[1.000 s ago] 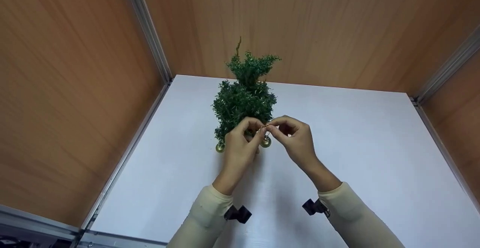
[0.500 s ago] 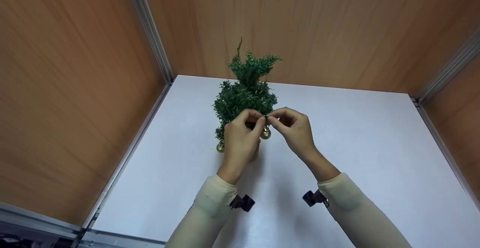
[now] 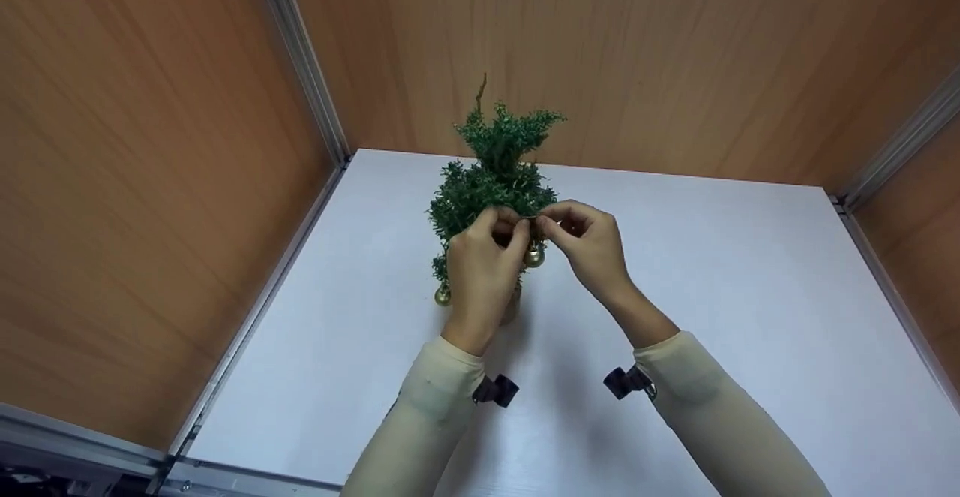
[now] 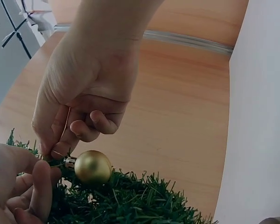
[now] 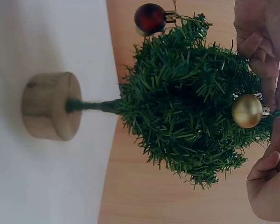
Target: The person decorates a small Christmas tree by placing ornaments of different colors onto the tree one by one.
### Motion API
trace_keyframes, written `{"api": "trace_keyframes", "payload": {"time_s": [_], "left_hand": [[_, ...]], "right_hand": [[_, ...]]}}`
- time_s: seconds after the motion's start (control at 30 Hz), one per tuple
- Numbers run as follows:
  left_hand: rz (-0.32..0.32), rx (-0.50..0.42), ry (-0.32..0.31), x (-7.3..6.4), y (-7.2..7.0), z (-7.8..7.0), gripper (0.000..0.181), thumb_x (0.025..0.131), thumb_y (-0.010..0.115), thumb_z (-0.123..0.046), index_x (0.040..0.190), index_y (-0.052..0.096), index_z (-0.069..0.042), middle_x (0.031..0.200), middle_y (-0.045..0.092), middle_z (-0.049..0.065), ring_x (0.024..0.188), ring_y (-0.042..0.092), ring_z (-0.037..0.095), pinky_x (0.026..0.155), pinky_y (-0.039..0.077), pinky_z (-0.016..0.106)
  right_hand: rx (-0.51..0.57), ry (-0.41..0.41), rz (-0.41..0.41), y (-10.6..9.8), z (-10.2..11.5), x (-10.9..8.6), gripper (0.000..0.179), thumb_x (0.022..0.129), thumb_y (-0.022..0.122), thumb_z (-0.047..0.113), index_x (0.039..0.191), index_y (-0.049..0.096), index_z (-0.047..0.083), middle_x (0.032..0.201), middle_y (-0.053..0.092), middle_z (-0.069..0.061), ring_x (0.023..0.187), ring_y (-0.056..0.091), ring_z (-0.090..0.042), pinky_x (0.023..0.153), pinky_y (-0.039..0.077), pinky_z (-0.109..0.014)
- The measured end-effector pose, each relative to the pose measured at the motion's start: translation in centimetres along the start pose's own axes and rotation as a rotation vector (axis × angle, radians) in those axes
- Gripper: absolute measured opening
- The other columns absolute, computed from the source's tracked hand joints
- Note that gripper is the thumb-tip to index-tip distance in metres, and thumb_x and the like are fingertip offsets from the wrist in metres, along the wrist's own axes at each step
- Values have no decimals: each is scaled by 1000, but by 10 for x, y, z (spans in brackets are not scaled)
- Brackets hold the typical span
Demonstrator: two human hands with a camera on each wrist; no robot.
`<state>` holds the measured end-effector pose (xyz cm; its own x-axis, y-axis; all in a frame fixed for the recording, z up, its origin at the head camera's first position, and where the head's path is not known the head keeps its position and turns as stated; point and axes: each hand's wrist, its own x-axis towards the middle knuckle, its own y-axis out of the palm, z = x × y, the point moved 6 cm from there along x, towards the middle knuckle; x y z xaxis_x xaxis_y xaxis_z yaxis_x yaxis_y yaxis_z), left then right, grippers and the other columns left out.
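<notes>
A small artificial Christmas tree (image 3: 491, 182) stands on a round wooden base (image 5: 51, 106). A shiny gold bauble (image 4: 93, 166) hangs by its thin gold string at the near right of the tree, against the green tips. My left hand (image 3: 484, 268) pinches the string between thumb and forefinger. Opposite it, my right hand (image 3: 589, 249) pinches the string too, its other fingers curled in the left wrist view. The fingertips of both hands nearly meet above the bauble, close to a branch. Whether the string loops round that branch is hard to see.
A dark red bauble (image 5: 150, 18) hangs on the tree's left side, a gold one partly behind it. In the head view a gold bauble (image 3: 442, 296) shows low left. Wooden panels (image 3: 600, 61) with metal rails bound the white table (image 3: 712, 294).
Both hands have moved up along the tree, carrying the gold bauble higher against the branches. Their pinching hold on the string stays. The tree has barely shifted.
</notes>
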<state>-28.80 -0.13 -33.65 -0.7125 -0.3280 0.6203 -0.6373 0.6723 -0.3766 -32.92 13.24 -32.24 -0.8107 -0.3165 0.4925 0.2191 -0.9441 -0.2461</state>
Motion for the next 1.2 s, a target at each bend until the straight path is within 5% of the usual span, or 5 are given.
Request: {"api": "trace_keyframes", "payload": {"time_s": [0.67, 0.9, 1.2], "left_hand": [[-66, 222, 43, -5, 0, -4, 8, 79, 65, -25, 73, 64, -20, 63, 61, -13, 50, 53, 1, 46, 42, 22], [-73, 270, 31, -5, 1, -1, 9, 79, 66, -26, 72, 65, -19, 61, 60, -12, 48, 52, 4, 44, 42, 25], [-54, 294, 27, -7, 3, 0, 9, 78, 65, -26, 71, 65, -20, 60, 60, -11, 48, 53, 6, 43, 42, 27]], "right_hand": [[12, 122, -94, 0, -7, -1, 13, 87, 59, 9, 89, 67, -1, 79, 64, -10, 69, 56, -19, 57, 43, -24], [70, 261, -93, 3, -33, 1, 17, 87, 59, 18, 83, 67, 4, 76, 59, -12, 59, 46, -15, 52, 38, -25], [78, 290, -47, 6, -50, 2, 18, 87, 57, 20, 81, 66, 6, 74, 59, -10, 58, 45, -15, 52, 37, -26]]}}
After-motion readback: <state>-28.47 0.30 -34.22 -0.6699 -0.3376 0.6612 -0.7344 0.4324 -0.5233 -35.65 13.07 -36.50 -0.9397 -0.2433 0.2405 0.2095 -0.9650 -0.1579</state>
